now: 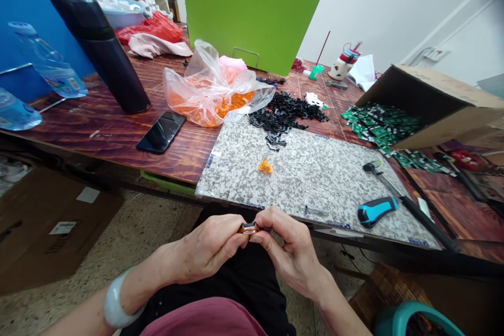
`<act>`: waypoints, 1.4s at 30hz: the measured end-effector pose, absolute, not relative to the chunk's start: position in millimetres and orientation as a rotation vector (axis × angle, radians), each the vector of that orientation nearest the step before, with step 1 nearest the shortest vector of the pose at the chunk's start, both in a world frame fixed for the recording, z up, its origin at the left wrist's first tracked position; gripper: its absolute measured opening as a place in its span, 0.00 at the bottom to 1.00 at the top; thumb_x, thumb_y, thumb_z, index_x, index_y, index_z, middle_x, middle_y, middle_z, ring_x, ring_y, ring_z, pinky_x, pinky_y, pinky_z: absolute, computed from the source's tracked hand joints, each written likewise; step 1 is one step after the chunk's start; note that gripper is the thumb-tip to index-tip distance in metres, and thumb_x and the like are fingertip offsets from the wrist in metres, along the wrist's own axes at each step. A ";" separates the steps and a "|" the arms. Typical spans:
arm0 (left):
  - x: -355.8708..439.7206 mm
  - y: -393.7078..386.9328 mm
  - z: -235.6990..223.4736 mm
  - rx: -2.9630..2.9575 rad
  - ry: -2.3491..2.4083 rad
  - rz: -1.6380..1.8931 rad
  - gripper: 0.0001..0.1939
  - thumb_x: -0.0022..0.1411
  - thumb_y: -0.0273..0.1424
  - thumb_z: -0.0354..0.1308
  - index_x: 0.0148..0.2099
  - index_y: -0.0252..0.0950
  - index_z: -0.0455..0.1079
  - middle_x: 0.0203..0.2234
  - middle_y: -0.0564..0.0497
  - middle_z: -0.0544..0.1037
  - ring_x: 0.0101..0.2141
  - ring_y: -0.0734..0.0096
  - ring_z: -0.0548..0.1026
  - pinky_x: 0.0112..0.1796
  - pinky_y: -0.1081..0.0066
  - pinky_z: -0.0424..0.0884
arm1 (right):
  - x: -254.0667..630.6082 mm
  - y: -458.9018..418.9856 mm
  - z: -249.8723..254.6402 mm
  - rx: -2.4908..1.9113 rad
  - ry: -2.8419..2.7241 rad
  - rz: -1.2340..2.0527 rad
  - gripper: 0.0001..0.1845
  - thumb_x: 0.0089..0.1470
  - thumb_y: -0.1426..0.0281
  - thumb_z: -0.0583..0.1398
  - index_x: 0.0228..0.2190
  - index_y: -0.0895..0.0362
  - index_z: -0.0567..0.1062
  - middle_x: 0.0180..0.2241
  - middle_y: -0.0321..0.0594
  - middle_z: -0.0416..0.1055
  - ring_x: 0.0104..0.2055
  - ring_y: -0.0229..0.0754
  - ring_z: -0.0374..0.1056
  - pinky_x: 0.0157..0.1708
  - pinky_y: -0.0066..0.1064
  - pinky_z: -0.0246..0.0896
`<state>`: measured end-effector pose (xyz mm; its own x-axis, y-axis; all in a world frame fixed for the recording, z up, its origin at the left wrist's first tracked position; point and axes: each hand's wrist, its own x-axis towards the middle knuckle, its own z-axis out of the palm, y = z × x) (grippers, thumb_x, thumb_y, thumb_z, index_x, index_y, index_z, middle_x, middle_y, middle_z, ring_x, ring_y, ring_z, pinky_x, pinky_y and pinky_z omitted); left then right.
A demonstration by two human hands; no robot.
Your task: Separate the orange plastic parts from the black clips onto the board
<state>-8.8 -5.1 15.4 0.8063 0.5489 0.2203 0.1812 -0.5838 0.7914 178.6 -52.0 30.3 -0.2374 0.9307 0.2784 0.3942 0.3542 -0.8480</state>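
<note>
My left hand point(214, 244) and my right hand point(287, 247) meet above my lap, just off the table's front edge. Between their fingertips they pinch a small orange and black plastic part point(249, 228), both hands closed on it. Fingers hide much of it. Beyond my hands lies a speckled grey board point(236, 168) with a small orange piece point(265, 166) on it. Black plastic parts point(279, 115) are heaped at the board's far edge. A clear plastic bag point(185, 94) behind the board holds orange pieces point(236, 102).
On the board's right lie a blue and black handle point(377, 211) and a long-handled hammer point(409, 202). A cardboard box point(444, 89) spills green and white pieces point(381, 126). Left are a phone point(161, 132), a dark flask point(106, 58) and water bottles point(59, 71). A teal bin point(413, 315) stands below right.
</note>
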 end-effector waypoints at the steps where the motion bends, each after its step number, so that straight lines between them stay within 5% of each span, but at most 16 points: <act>1: -8.5 -4.8 16.1 2.116 0.546 0.558 0.18 0.70 0.35 0.36 0.32 0.36 0.60 0.24 0.54 0.64 0.25 0.72 0.62 0.30 0.73 0.60 | 178.8 -52.0 29.2 -1.181 -1.784 0.845 0.07 0.57 0.70 0.57 0.29 0.57 0.72 0.27 0.37 0.67 0.29 0.36 0.63 0.30 0.27 0.57; 9: -3.6 6.4 4.5 1.410 0.617 0.438 0.34 0.66 0.51 0.28 0.37 0.32 0.68 0.22 0.53 0.68 0.25 0.71 0.64 0.29 0.72 0.61 | 182.2 -45.0 7.9 -1.271 -1.145 1.481 0.16 0.51 0.57 0.61 0.29 0.59 0.73 0.19 0.34 0.67 0.17 0.29 0.57 0.17 0.22 0.51; 16: 3.3 2.4 -7.0 1.131 0.621 0.416 0.35 0.63 0.55 0.35 0.33 0.30 0.70 0.19 0.53 0.67 0.21 0.74 0.64 0.25 0.73 0.59 | 184.3 -43.9 1.2 -1.251 -0.873 1.594 0.20 0.46 0.55 0.64 0.22 0.60 0.71 0.18 0.33 0.67 0.14 0.27 0.57 0.10 0.18 0.48; 27: 10.3 -2.3 -8.8 1.201 0.632 0.500 0.18 0.65 0.42 0.48 0.34 0.32 0.66 0.21 0.56 0.65 0.22 0.77 0.62 0.25 0.75 0.59 | 181.3 -46.1 1.9 -1.261 -0.983 1.489 0.16 0.47 0.58 0.64 0.24 0.60 0.73 0.17 0.31 0.66 0.15 0.28 0.58 0.13 0.19 0.53; 42: 1.2 -4.1 -2.0 1.950 0.646 0.604 0.12 0.68 0.28 0.42 0.33 0.36 0.63 0.26 0.56 0.66 0.27 0.75 0.65 0.31 0.77 0.61 | 189.7 -52.2 3.8 -1.188 -1.442 1.075 0.09 0.52 0.67 0.62 0.37 0.53 0.77 0.37 0.40 0.71 0.34 0.37 0.68 0.25 0.23 0.63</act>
<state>1.2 -4.1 -2.0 0.7372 0.6608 0.1413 0.1858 -0.3994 0.8978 189.7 -52.2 3.8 -0.0806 0.9881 0.1313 0.1560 0.1427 -0.9774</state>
